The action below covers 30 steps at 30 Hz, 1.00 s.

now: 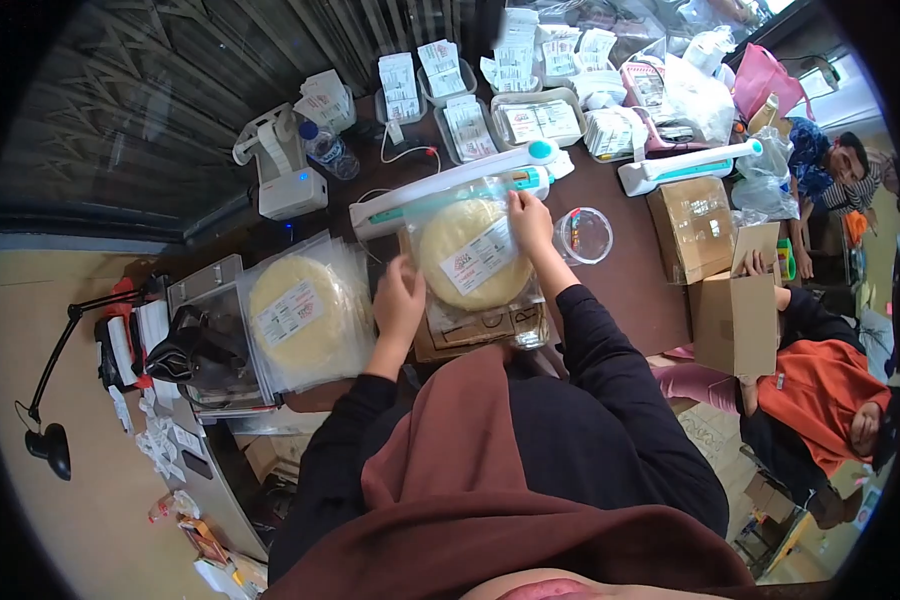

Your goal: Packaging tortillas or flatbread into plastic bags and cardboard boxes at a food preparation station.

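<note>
A round pale flatbread in a clear plastic bag [476, 281], with a printed label [480, 255] across it, lies tilted in front of me over a cardboard box [450, 341]. My right hand [531, 221] grips the bag's upper right edge. At its left edge is my left hand [399, 300], fingers curled; whether they touch the plastic, I cannot tell. A stack of similar bagged flatbreads [307, 315] sits to the left. Just beyond the held bag lies a white and teal impulse sealer [450, 184]. A clear round plastic tub [586, 235] stands right of my right hand.
Small plastic containers of labels [536, 120] line the table's [645, 300] back. A label printer [292, 191] and water bottle [330, 150] stand back left. A second sealer [686, 169] and a carton [694, 225] are at right, near a person in orange [817, 390] holding an open box [735, 322].
</note>
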Each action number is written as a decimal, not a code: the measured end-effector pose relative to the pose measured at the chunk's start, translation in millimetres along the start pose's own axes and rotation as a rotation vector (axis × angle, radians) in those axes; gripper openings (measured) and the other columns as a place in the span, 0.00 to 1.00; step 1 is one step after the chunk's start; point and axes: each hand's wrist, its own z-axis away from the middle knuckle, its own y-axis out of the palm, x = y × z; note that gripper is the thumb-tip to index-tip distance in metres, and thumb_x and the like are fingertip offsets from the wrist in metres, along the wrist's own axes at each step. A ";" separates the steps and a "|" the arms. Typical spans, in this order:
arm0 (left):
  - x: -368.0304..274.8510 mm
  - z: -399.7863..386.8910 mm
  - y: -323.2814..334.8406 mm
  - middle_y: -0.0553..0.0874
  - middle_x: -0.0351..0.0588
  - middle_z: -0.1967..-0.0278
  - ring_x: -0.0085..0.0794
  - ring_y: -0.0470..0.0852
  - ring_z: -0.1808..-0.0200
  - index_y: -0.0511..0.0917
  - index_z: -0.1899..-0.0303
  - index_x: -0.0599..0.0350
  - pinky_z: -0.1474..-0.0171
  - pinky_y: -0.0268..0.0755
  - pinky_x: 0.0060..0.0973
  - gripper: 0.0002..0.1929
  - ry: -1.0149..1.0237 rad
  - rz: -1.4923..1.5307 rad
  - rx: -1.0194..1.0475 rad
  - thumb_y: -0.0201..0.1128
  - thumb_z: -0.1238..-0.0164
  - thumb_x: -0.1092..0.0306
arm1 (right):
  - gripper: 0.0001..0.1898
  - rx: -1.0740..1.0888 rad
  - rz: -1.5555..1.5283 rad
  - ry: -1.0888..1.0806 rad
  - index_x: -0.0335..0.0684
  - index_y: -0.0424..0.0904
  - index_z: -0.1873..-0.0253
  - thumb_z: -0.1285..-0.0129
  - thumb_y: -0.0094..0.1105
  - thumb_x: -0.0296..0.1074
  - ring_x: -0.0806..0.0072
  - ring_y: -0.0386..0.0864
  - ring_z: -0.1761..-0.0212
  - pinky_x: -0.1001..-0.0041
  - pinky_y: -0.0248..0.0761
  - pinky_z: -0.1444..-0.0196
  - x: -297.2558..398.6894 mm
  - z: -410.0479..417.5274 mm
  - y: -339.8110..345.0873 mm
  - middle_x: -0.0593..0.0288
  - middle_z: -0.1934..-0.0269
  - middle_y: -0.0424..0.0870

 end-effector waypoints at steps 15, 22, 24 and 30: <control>-4.4 -66.8 62.6 0.62 0.61 0.31 0.52 0.56 0.27 0.61 0.30 0.55 0.28 0.40 0.55 0.39 0.278 -0.271 0.228 0.55 0.36 0.39 | 0.17 -0.049 0.033 0.068 0.41 0.80 0.58 0.32 0.52 0.50 0.48 0.81 0.60 0.56 0.72 0.58 -1.6 -5.6 8.3 0.47 0.64 0.84; -41.9 -65.3 76.4 0.58 0.58 0.28 0.51 0.52 0.26 0.61 0.30 0.52 0.28 0.34 0.60 0.40 0.556 -0.375 0.253 0.59 0.39 0.39 | 0.18 -0.029 0.006 0.191 0.44 0.79 0.55 0.31 0.49 0.52 0.48 0.82 0.57 0.54 0.71 0.55 3.1 -9.1 10.9 0.49 0.63 0.85; -50.0 -68.2 81.7 0.57 0.54 0.27 0.50 0.50 0.25 0.61 0.30 0.47 0.29 0.33 0.62 0.41 0.579 -0.335 0.291 0.59 0.42 0.36 | 0.17 -0.006 -0.033 0.221 0.43 0.79 0.54 0.32 0.50 0.50 0.48 0.81 0.55 0.55 0.71 0.54 2.9 -9.0 6.4 0.49 0.60 0.84; -36.9 -68.6 92.7 0.61 0.50 0.29 0.48 0.52 0.26 0.64 0.31 0.41 0.31 0.33 0.68 0.43 0.570 -0.410 0.171 0.59 0.47 0.32 | 0.12 -0.254 -0.196 -0.334 0.39 0.77 0.52 0.37 0.59 0.36 0.50 0.75 0.47 0.57 0.67 0.46 43.2 33.4 -10.7 0.49 0.50 0.78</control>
